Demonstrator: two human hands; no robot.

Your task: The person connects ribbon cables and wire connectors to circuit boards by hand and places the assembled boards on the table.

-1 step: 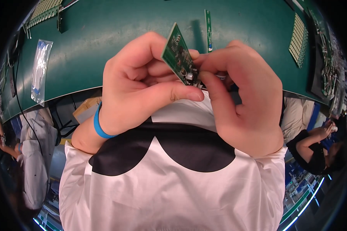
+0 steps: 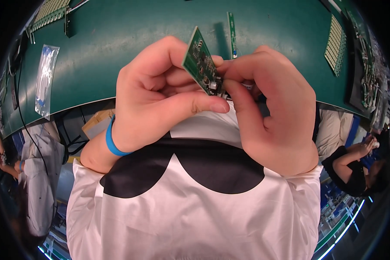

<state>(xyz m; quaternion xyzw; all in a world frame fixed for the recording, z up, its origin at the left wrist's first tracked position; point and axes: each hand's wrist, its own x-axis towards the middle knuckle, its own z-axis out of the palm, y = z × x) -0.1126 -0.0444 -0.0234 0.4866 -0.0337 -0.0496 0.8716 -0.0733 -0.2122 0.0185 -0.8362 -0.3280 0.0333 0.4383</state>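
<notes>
A green circuit board (image 2: 199,63) with small parts on its face stands tilted in my left hand (image 2: 149,91). The fingers are behind the board and the thumb lies by its lower edge. My right hand (image 2: 277,95) pinches finger and thumb together at the board's lower right corner, beside a small connector (image 2: 214,85). What sits in that pinch is hidden; a bit of white (image 2: 248,86) shows among the curled fingers. Just beyond the right fingers rises a narrow green circuit strip (image 2: 232,34) with a blue and white lower end, partly covered by the hand.
On the green table (image 2: 138,26) lies a clear plastic bag (image 2: 46,80) at left. Panels of small boards stand at far left (image 2: 50,13) and far right (image 2: 335,45). More boards and wrappings (image 2: 368,82) pile at the right edge. People sit on both sides.
The narrow strip has tilted a little to the left at its top, and my right hand has shifted slightly left. The board and my left hand stay nearly still.
</notes>
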